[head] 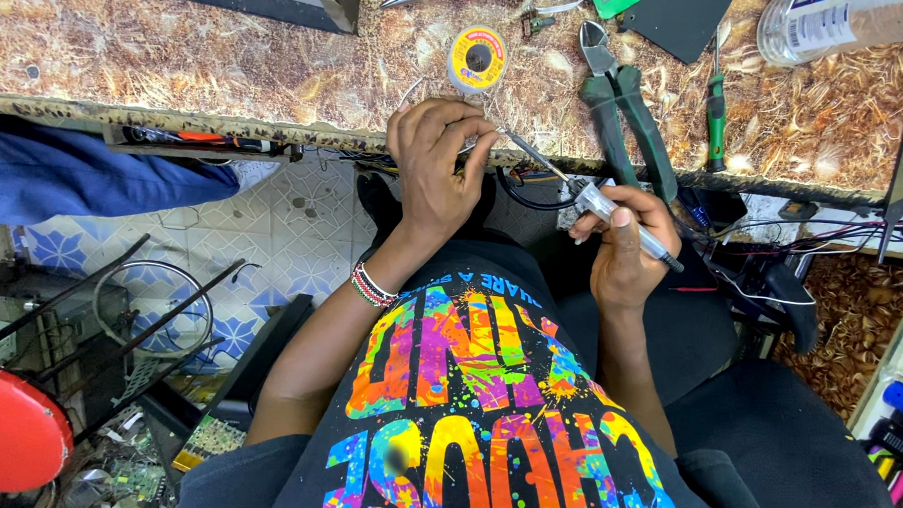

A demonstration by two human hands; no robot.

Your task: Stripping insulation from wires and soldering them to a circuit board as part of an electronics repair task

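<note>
Over the workbench [215, 62], right hand [626, 248] angles soldering iron [610, 213]; left hand [438, 164] curled.

1. The left hand [433, 164] is held at the near edge of the desk [215, 62], just before the solder spool [478, 58] lying on the desk.
2. The right hand [626, 243] is to its right, below the desk edge, holding a soldering iron [610, 213] whose tip slants up-left to the left hand's fingers [473, 148].
3. Pliers [616, 98] lie on the desk right of the spool, handles reaching past the near edge.
4. A screwdriver [716, 110] lies right of the pliers.
5. A bottle [833, 10] lies at the desk's far right.
6. A stool [17, 429] stands on the floor at far left.
</note>
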